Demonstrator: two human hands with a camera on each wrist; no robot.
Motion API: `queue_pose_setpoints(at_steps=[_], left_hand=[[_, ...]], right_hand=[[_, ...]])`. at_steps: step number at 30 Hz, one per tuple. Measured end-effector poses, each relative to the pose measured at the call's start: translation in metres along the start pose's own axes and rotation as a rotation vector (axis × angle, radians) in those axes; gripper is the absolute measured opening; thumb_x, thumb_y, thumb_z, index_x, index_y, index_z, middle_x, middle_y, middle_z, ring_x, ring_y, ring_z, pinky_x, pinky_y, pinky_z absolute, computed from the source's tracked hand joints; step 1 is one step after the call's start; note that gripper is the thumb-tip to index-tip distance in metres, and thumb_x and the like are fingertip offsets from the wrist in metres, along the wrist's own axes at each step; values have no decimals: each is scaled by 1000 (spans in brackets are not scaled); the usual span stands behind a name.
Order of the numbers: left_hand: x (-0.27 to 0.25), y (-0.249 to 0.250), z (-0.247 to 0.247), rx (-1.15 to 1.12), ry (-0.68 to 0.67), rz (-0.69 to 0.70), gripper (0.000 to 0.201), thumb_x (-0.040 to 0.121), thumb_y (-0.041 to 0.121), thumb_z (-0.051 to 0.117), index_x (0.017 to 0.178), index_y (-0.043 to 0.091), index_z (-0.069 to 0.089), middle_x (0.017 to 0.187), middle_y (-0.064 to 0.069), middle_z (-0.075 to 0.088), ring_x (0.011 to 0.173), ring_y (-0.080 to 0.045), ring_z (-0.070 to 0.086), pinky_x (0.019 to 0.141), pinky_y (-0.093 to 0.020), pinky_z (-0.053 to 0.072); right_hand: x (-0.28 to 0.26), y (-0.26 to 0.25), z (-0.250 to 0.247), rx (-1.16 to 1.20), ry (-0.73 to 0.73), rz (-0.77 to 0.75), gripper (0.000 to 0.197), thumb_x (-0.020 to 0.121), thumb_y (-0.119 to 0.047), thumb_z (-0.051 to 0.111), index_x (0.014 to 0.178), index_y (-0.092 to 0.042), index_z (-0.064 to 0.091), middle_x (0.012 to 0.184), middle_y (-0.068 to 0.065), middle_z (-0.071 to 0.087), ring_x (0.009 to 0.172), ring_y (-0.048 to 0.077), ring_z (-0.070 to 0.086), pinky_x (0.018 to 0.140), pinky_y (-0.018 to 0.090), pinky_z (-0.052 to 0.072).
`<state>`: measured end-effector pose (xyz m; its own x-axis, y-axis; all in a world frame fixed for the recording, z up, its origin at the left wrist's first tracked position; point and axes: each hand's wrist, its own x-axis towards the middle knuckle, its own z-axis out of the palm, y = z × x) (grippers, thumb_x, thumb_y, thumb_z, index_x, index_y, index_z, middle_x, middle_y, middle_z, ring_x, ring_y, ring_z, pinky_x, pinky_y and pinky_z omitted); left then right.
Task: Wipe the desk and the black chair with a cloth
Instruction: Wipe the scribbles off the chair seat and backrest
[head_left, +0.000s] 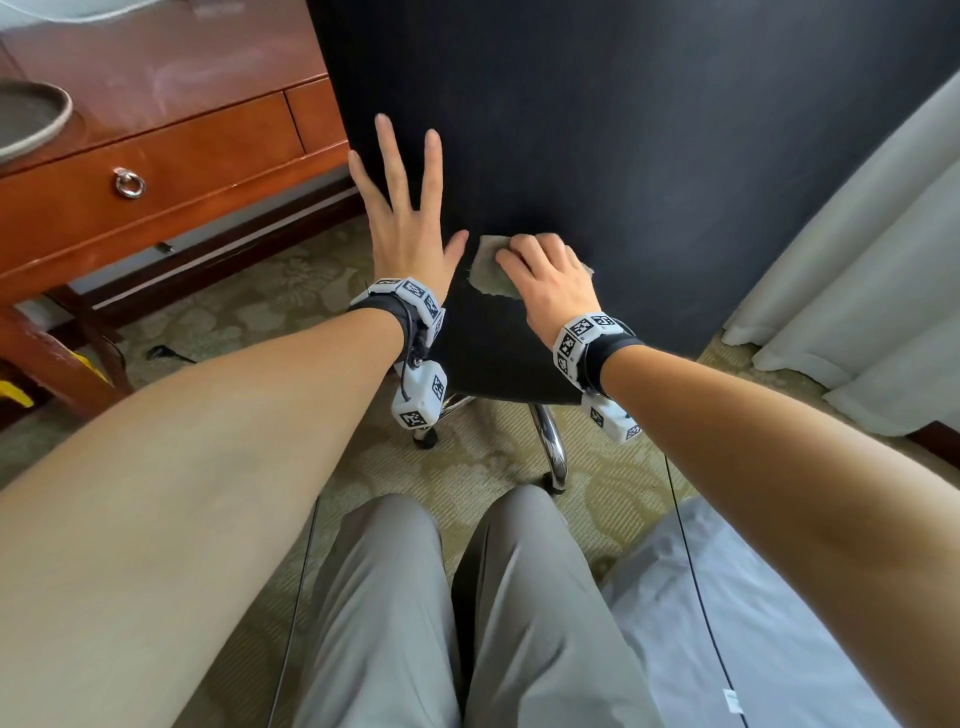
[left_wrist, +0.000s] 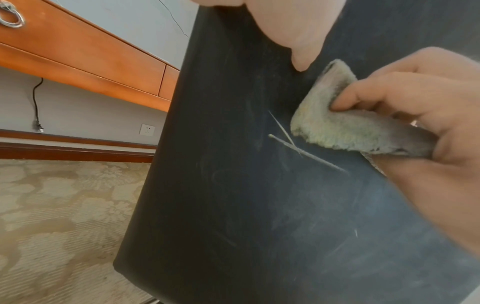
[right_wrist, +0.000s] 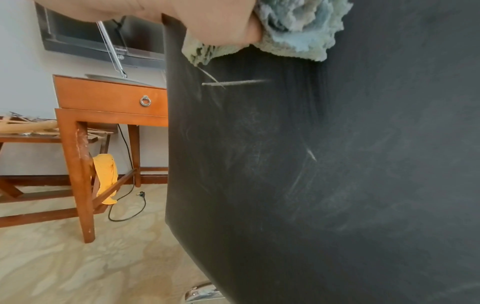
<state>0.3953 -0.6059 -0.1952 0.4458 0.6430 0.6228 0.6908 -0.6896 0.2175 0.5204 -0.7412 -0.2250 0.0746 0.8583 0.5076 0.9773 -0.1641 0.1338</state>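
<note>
The chair-wiping step was in hand: the right hand (head_left: 545, 283) clenched a cloth (left_wrist: 345, 131) against the chair (head_left: 649, 156) back, just beside the left hand (head_left: 410, 218), whose fingers were spread flat, steadying it. Next, likely a firm pass over the pale scratches (left_wrist: 306, 152) below the cloth.

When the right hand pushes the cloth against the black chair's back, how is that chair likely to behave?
The black chair probably rolls or swivels: a chrome base with a caster shows beneath it. The left hand, open on its edge, seems there to steady it. The cloth looks soft and bunches under the right hand.
</note>
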Motion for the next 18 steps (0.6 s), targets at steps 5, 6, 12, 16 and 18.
queue_pose_setpoints(at_steps=[5,6,12,16,18], left_hand=[[0,-3,1,-6,0,18,101,83,43,72,157,25,6,162,-23,2,144,-56,4,107,-58,41],[0,-4,0,-4,1,23,101,83,43,72,158,25,6,162,-23,2,144,-56,4,107,-58,41],[-1,-3,-2,13,0,23,99,83,40,72,157,26,8,162,-23,4,144,-56,7,107,-56,42],[0,-4,-2,21,-1,19,98,84,39,72,157,26,8,163,-22,4,144,-56,7,107,-54,43],[0,-4,-2,20,0,21,99,83,39,72,157,26,8,163,-22,4,144,-56,7,106,-55,43]], right_hand=[[1,7,-2,-69,-89,-89,44,78,-6,58,122,-10,55,123,7,54,109,30,47,88,38,44],[1,7,-3,-74,-94,-90,44,78,-7,60,122,-10,55,123,7,54,110,30,47,88,38,44],[7,-5,-2,-74,-73,-119,42,81,-8,49,123,-7,55,126,9,53,112,31,49,91,38,45],[12,-15,14,-106,-123,-197,38,87,-11,42,122,-8,58,125,7,55,111,28,51,90,36,46],[8,-13,25,-150,-180,-263,35,89,-11,42,117,-10,63,123,5,56,111,27,52,90,34,45]])
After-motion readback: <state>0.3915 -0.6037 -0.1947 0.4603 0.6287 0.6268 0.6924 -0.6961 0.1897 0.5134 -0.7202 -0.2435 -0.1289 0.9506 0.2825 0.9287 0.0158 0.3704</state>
